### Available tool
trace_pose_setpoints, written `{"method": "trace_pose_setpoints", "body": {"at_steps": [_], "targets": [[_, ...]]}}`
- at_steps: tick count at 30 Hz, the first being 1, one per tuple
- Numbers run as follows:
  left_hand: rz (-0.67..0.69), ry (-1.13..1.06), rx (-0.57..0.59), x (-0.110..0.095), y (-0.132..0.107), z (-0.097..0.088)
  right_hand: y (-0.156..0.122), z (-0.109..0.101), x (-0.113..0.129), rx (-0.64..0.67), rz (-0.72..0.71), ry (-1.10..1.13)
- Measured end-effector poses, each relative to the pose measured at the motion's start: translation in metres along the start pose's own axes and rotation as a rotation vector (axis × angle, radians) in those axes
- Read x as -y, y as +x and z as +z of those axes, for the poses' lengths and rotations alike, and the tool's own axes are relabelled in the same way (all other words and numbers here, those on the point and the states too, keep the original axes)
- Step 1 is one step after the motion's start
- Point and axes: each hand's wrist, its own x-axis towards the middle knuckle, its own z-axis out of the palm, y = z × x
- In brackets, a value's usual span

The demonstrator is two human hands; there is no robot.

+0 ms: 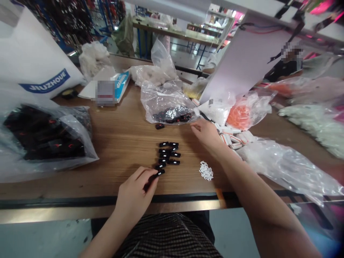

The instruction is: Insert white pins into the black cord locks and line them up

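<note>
My left hand [137, 191] rests near the table's front edge, its fingers pinched on a small black part [160, 173] with a white dot. Just beyond it lies a cluster of several like black parts [169, 154] on the wooden table [120, 143]. My right hand [205, 132] reaches across to the mouth of a clear plastic bag [166, 100] holding more black parts; its fingers curl at the bag's edge, and I cannot tell whether they hold anything. One lone black part [159, 126] lies in front of the bag. A small heap of white pieces [206, 171] sits by my right forearm.
A large clear bag of black parts [43, 139] lies at left under a white bag [32, 61]. Bags of white and orange pieces [239, 114] crowd the right. A blue-and-white box [118, 86] stands behind. Another person [287, 64] sits at far right.
</note>
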Motion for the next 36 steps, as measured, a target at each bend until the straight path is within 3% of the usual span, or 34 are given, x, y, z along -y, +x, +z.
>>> {"method": "trace_pose_setpoints", "body": {"at_steps": [5,10,26,36], "targets": [[-0.002,-0.05,-0.002,-0.002,0.002,-0.001,0.063,0.016,0.003,0.051,-0.042,-0.09],[-0.034,-0.065,0.037,-0.001,0.002,0.001,0.079,0.031,0.006,0.076,-0.075,-0.152],[-0.048,-0.083,0.06,-0.002,0.003,0.0,0.035,0.032,0.007,0.05,-0.277,-0.156],[-0.004,-0.094,0.027,-0.002,0.004,0.0,-0.006,0.003,-0.008,0.146,-0.309,-0.075]]}}
